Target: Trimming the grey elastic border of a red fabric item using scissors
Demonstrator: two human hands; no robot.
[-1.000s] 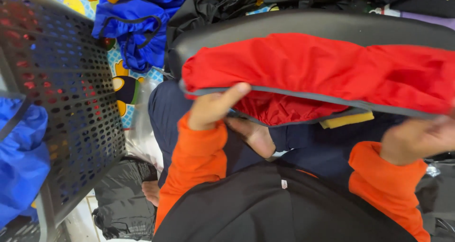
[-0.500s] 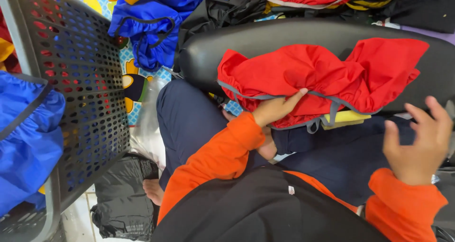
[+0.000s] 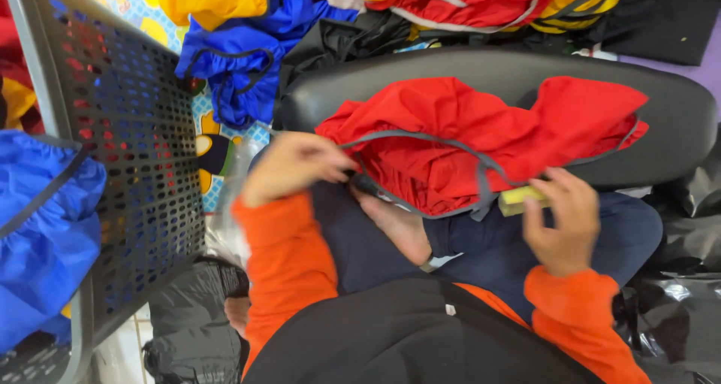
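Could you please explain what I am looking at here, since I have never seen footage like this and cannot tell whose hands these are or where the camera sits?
There is no machine here: a person wears a camera on the head, so the one view looks down at their own lap and two bare hands in orange sleeves. The left hand grips the grey-trimmed edge of a red garment, which lies crumpled over a black cushion and the person's crossed legs. The right hand touches a small yellow-green tag at the garment's lower edge. To the left stands a grey perforated basket, with blue fabric beside it. Above lies a pile of blue, yellow, red and black clothing on a colourful patterned mat.
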